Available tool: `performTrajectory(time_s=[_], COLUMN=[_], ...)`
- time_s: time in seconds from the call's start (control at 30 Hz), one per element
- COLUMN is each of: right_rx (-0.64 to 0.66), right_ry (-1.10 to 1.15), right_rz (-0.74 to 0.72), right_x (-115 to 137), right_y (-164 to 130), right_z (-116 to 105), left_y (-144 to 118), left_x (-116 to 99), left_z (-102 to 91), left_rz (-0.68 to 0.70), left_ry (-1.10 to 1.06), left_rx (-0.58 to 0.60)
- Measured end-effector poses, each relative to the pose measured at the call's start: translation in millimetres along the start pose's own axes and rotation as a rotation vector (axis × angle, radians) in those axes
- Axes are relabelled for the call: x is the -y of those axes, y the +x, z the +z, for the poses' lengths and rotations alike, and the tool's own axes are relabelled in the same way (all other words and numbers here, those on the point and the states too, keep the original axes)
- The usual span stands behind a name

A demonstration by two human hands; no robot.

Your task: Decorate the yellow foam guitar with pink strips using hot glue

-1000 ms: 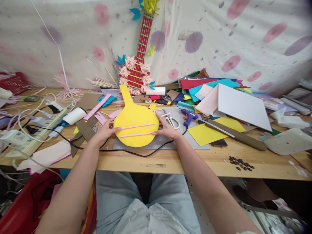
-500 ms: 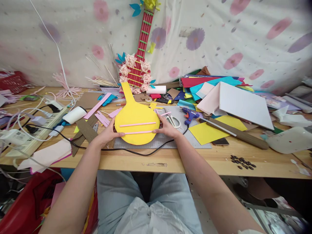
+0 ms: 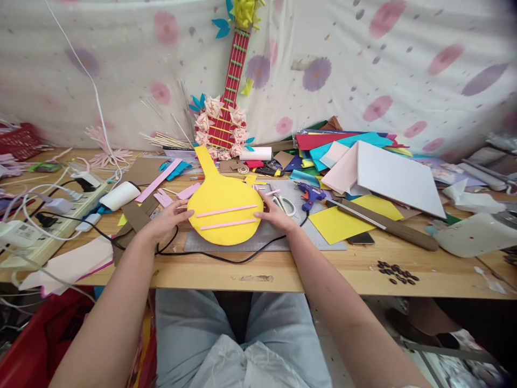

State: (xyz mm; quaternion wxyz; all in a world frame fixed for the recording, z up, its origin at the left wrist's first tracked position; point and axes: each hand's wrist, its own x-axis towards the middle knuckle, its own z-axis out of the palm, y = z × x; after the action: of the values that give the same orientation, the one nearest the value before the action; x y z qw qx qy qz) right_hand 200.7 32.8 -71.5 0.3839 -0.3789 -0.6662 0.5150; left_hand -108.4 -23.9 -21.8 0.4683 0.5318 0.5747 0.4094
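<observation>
A flat yellow guitar-shaped piece (image 3: 226,194), with a round body and a straight neck, stands between my hands above the grey cutting mat (image 3: 323,242). Two thin pink strips (image 3: 226,224) run across its lower body, slightly slanted. My left hand (image 3: 167,220) is at its left edge, thumb tip and fingers against the rim. The right edge sits in the grip of my right hand (image 3: 277,213), thumb in front and the other fingers partly hidden. To the right lie white-handled scissors (image 3: 285,206) and a blue glue gun (image 3: 310,195).
A red decorated guitar model (image 3: 226,124) leans at the back. Power strip (image 3: 52,221) and cables crowd the left. Coloured sheets (image 3: 399,178), a long brown strip (image 3: 388,222) and black beads (image 3: 398,272) lie right. A black cord (image 3: 238,262) crosses the front of the mat.
My left thumb has slid off the front of the yellow piece to its left rim. The piece has tilted slightly, and my right hand keeps its hold. The camera view has shifted a little.
</observation>
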Motion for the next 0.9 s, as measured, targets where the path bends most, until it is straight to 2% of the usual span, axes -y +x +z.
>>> performTrajectory(time_s=[0.07,0.13,0.27,0.33,0.4,0.47,0.6,0.7,0.8,0.87,0.9], right_rx=[-0.092,-0.178,-0.27,-0.32,-0.307,-0.229,-0.077,-0.154,-0.236,-0.142,-0.041], right_ry=[0.022,-0.022,-0.305,-0.526,-0.796,-1.029,-1.241,-1.211,-0.957,-0.802,-0.706], right_rz=[0.0,0.008,0.04,0.046,0.006,-0.028,-0.085,-0.047,0.046,0.029,-0.012], right_x=[1.7,4.9,8.8,6.5,1.8,-3.1,-3.0,10.9,30.7,42.2,46.6], right_y=[3.5,9.6,28.6,38.9,47.1,52.3,56.9,59.7,63.9,67.2,68.8], right_z=[1.8,2.7,-11.5,-27.4,-43.5,-55.4,-68.4,-79.0,-83.3,-74.9,-67.1], left_y=[4.8,9.2,16.4,20.8,25.9,30.5,34.3,37.2,49.2,61.8,68.5], left_x=[-3.3,-9.1,-21.7,-25.8,-28.9,-32.9,-45.1,-49.1,-39.4,-28.0,-22.5], left_z=[-7.2,-12.6,-16.9,-16.2,-13.8,-9.1,5.8,15.5,19.9,21.6,22.8], left_rz=[-0.021,-0.025,-0.015,0.004,0.015,0.03,0.07,0.071,0.098,0.09,0.066], left_ry=[-0.012,0.0,0.06,0.137,0.222,0.301,0.408,0.521,0.602,0.527,0.448], left_rx=[-0.144,-0.225,-0.188,-0.244,-0.324,-0.372,-0.408,-0.381,-0.363,-0.358,-0.352])
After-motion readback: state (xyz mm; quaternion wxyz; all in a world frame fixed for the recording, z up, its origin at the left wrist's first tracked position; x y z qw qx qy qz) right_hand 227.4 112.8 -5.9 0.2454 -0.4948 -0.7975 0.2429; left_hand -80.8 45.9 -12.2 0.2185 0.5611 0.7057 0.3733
